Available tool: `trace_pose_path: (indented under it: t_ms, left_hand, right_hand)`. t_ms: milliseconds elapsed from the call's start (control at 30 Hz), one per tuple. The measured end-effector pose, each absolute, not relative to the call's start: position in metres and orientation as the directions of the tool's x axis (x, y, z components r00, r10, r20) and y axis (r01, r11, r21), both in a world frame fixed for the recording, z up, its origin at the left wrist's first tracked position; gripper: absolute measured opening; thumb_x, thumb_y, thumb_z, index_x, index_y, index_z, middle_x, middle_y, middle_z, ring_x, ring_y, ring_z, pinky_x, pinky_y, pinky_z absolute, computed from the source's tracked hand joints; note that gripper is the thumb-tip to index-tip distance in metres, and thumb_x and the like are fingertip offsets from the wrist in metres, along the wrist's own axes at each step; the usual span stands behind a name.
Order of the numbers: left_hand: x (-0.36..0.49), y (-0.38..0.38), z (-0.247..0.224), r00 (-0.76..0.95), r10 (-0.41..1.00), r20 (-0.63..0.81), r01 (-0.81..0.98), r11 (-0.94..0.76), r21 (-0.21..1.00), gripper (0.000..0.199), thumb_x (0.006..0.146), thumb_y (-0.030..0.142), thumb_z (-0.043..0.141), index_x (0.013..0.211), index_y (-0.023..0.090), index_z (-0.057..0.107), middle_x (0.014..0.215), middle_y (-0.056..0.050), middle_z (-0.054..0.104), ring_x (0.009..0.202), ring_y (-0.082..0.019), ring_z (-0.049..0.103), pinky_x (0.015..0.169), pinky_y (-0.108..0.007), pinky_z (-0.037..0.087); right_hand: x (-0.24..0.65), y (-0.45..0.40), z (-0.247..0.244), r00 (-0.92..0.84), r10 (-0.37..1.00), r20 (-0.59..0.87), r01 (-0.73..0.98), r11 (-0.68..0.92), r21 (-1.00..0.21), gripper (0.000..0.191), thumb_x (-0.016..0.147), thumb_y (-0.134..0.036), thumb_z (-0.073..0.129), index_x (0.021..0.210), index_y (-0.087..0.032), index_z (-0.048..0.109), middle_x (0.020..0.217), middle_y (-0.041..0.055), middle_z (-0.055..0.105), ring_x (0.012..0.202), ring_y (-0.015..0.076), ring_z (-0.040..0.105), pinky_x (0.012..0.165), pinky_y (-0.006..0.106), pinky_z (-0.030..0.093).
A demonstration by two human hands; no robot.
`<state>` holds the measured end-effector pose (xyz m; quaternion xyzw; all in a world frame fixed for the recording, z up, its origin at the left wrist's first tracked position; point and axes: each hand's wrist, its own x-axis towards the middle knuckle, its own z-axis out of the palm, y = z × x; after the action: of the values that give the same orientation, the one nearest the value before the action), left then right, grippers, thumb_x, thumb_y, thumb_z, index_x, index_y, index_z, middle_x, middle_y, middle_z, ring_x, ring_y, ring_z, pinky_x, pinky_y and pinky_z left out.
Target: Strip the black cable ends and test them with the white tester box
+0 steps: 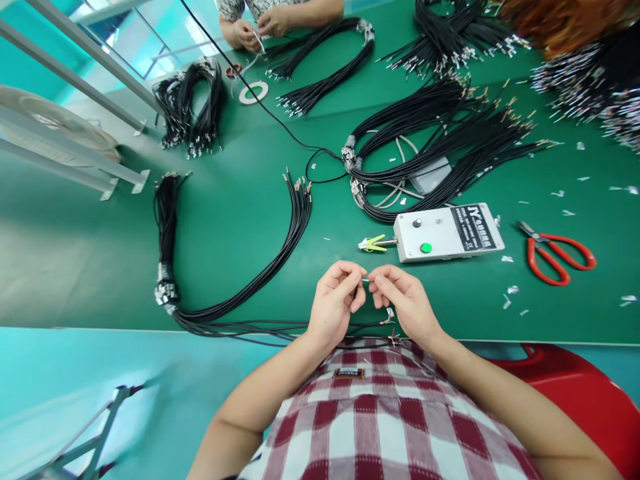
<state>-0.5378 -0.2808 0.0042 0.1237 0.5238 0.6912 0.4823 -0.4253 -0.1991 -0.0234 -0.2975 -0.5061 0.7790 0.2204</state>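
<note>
My left hand [336, 299] and my right hand [404, 300] meet at the fingertips above the table's front edge, both closed in a pinch. Between them shows the short, pale end of a thin cable [365, 280]; the fingers hide most of it. Under my wrists run several loose black cables [280, 325], with stripped, coloured wire ends [394, 339] by my shirt. These cables come from a bundle [167, 293] bound with clear wrap at the left. Just beyond my right hand lies a white box [430, 235] with a green button and a yellow-jawed tip [375, 244].
Red-handled cutters [555, 257] lie at the right on the green table [240, 220]. More black cable bundles [400, 120] and a roll of tape [253, 93] are farther back. Across the table, another person's hands [260, 30] hold a thin white strip. A red stool [575, 393] stands lower right.
</note>
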Motion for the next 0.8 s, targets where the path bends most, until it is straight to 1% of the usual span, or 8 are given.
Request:
trace_pose_path:
  t_ms: [133, 267, 400, 500, 600, 700, 767, 800]
  left_hand:
    - [-0.537, -0.279, 0.003, -0.482, 0.804, -0.348, -0.562, 0.021, 0.827, 0.028, 0.080, 0.039, 0.075, 0.085, 0.017, 0.058, 0.064, 0.005, 0.053, 0.040, -0.003, 0.039, 0.042, -0.021, 0.023]
    - [-0.537, -0.279, 0.004, -0.448, 0.819, -0.358, -0.593, 0.028, 0.805, 0.028, 0.081, 0.037, 0.074, 0.090, 0.016, 0.060, 0.061, 0.006, 0.052, 0.040, -0.004, 0.041, 0.043, -0.021, 0.024]
    - [-0.538, -0.283, 0.003, -0.398, 0.860, -0.319, -0.526, 0.071, 0.848, 0.027, 0.087, 0.038, 0.069, 0.096, 0.012, 0.067, 0.059, 0.003, 0.054, 0.044, -0.004, 0.040, 0.045, -0.021, 0.024]
    - [-0.538, -0.285, 0.001, -0.413, 0.859, -0.304, -0.478, 0.080, 0.875, 0.024, 0.081, 0.034, 0.076, 0.090, 0.013, 0.067, 0.065, 0.002, 0.057, 0.046, -0.003, 0.040, 0.046, -0.020, 0.026]
    - [-0.536, -0.283, -0.001, -0.486, 0.812, -0.325, -0.495, 0.051, 0.867, 0.028, 0.076, 0.034, 0.080, 0.085, 0.015, 0.063, 0.067, 0.004, 0.057, 0.043, -0.002, 0.042, 0.043, -0.019, 0.027]
    - [-0.534, -0.281, -0.004, -0.534, 0.776, -0.336, -0.497, 0.033, 0.867, 0.027, 0.079, 0.037, 0.077, 0.087, 0.016, 0.061, 0.060, 0.006, 0.052, 0.041, -0.005, 0.047, 0.041, -0.019, 0.030]
    - [-0.532, -0.282, -0.007, -0.559, 0.772, -0.303, -0.430, 0.042, 0.902, 0.025, 0.083, 0.037, 0.074, 0.089, 0.017, 0.060, 0.061, 0.006, 0.053, 0.043, -0.007, 0.052, 0.041, -0.020, 0.036]
    - [-0.531, -0.284, -0.009, -0.582, 0.769, -0.265, -0.365, 0.043, 0.930, 0.024, 0.085, 0.037, 0.072, 0.089, 0.017, 0.060, 0.065, 0.005, 0.055, 0.044, -0.008, 0.054, 0.043, -0.021, 0.039]
  right_hand:
    - [-0.429, -0.198, -0.017, -0.741, 0.635, -0.219, -0.035, -0.362, -0.932, 0.029, 0.084, -0.049, 0.070, 0.086, -0.020, 0.066, 0.072, -0.0014, 0.061, 0.057, 0.0103, 0.052, 0.057, 0.026, 0.042]
    - [-0.432, -0.199, -0.013, -0.756, 0.610, -0.238, -0.022, -0.387, -0.922, 0.029, 0.079, -0.047, 0.075, 0.082, -0.020, 0.066, 0.066, -0.0025, 0.060, 0.056, 0.0102, 0.051, 0.057, 0.026, 0.042]
    - [-0.432, -0.199, -0.017, -0.752, 0.597, -0.280, -0.010, -0.435, -0.901, 0.027, 0.079, -0.045, 0.075, 0.081, -0.020, 0.066, 0.060, -0.0043, 0.057, 0.054, 0.0093, 0.048, 0.056, 0.025, 0.039]
    - [-0.430, -0.197, -0.020, -0.762, 0.570, -0.307, -0.001, -0.475, -0.880, 0.030, 0.078, -0.048, 0.075, 0.082, -0.019, 0.066, 0.060, -0.0045, 0.056, 0.053, 0.0088, 0.046, 0.053, 0.025, 0.035]
    - [-0.428, -0.196, -0.017, -0.763, 0.577, -0.290, 0.018, -0.430, -0.903, 0.032, 0.079, -0.050, 0.074, 0.081, -0.020, 0.065, 0.058, -0.0049, 0.054, 0.053, 0.0093, 0.046, 0.054, 0.025, 0.036]
    - [-0.427, -0.194, -0.013, -0.761, 0.591, -0.266, 0.045, -0.362, -0.931, 0.032, 0.081, -0.051, 0.072, 0.080, -0.020, 0.062, 0.057, -0.0051, 0.053, 0.052, 0.0101, 0.047, 0.054, 0.026, 0.038]
    - [-0.426, -0.193, -0.014, -0.760, 0.604, -0.240, 0.060, -0.303, -0.951, 0.029, 0.084, -0.049, 0.069, 0.081, -0.021, 0.061, 0.058, -0.0048, 0.053, 0.053, 0.0107, 0.049, 0.054, 0.026, 0.039]
    - [-0.425, -0.193, -0.014, -0.760, 0.613, -0.215, 0.067, -0.255, -0.965, 0.027, 0.087, -0.047, 0.067, 0.082, -0.021, 0.060, 0.060, -0.0044, 0.054, 0.054, 0.0109, 0.051, 0.054, 0.026, 0.040]
